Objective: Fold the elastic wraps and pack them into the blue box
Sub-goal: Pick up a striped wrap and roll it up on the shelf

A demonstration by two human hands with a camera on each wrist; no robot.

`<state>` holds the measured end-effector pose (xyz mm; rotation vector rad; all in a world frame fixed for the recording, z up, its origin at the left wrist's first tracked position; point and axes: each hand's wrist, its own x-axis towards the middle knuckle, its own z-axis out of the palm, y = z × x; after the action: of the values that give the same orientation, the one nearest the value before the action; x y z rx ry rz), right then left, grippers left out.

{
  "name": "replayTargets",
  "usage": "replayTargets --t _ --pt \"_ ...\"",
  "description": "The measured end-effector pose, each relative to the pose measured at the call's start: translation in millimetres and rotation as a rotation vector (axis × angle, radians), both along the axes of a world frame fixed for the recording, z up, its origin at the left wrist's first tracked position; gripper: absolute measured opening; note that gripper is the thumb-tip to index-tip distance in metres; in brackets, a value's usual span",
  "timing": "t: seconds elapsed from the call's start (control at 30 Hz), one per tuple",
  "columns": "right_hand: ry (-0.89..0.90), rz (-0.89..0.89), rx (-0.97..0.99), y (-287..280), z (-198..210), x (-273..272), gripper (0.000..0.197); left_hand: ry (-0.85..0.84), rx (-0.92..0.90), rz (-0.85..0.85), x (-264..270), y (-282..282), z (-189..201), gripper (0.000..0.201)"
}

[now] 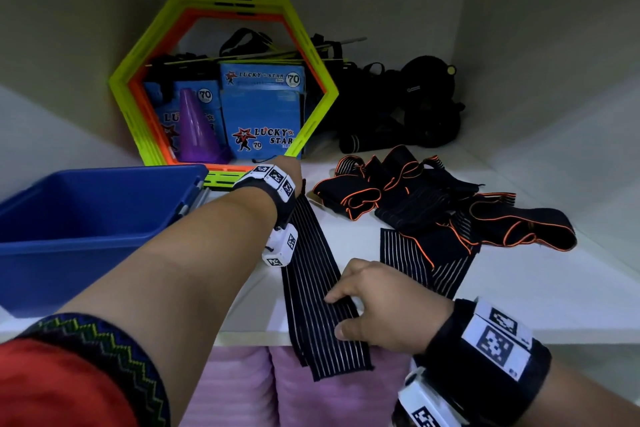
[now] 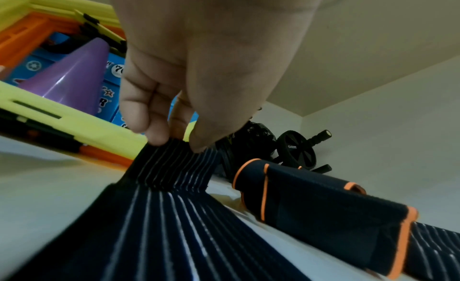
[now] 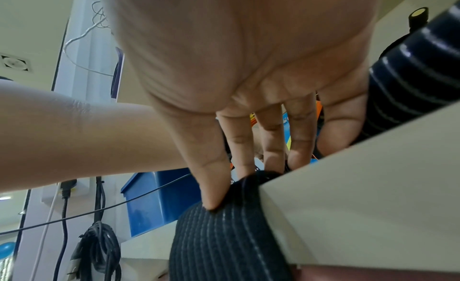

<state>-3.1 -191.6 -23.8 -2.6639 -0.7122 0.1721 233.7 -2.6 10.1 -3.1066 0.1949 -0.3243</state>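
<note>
A long black striped wrap (image 1: 313, 274) lies stretched out on the white shelf (image 1: 519, 284), running from the back towards the front edge, where its near end hangs over the lip. The left hand (image 2: 189, 84) pinches the far end of it between thumb and fingertips, bunching the fabric into pleats and lifting it slightly off the shelf. The right hand (image 1: 384, 305) rests on the near part of the wrap at the shelf's edge, fingers spread and pressing down on the cloth, the thumb (image 3: 211, 187) against the part that hangs over.

Just to the right lies a heap of more wraps (image 1: 446, 204), black with orange edging, loosely tangled. The blue box (image 1: 86, 218) stands on the shelf to the left, near the left forearm, with nothing visible inside it.

Behind, yellow and orange hexagon frames (image 1: 221, 80) lean against the back wall, with blue cartons (image 1: 263, 107) and a purple cone (image 1: 197, 128) seen through them. A black roller wheel (image 2: 296, 149) and other dark gear sit in the back right corner.
</note>
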Motion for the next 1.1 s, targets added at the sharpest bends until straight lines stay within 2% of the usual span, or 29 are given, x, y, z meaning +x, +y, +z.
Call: replayTargets --t 0.2,0.37,0.53,0.67,0.77,0.93,1.1 --pt "-0.012 -0.013 0.011 -5.8 -0.6 -4.1 0.048 -0.011 -0.073 0.059 0.0 -3.3 1.7 0.003" --pt "-0.032 -0.026 0.041 -9.2 -3.3 -5.9 0.045 0.005 -0.061 0.115 -1.1 -20.3 7.4 0.015" --pt "-0.033 -0.029 0.072 -9.7 -8.0 -5.6 0.045 0.124 0.040 0.020 -6.2 -15.6 7.4 0.016" --pt "-0.035 -0.032 0.099 -9.8 -9.0 -4.9 0.041 0.173 0.035 -0.003 -17.1 -9.0 14.4 0.017" --pt "-0.051 -0.019 0.117 -7.8 -10.2 -7.5 0.035 0.241 0.022 -0.011 -28.4 -1.2 15.0 0.032" --pt "-0.046 0.000 0.158 -8.5 -10.6 -17.8 0.018 0.328 0.068 -0.112 -50.8 5.6 6.3 0.039" --pt "-0.041 0.013 0.179 -13.3 -14.8 -18.2 0.021 0.377 0.082 -0.126 -56.8 4.1 -3.4 0.060"
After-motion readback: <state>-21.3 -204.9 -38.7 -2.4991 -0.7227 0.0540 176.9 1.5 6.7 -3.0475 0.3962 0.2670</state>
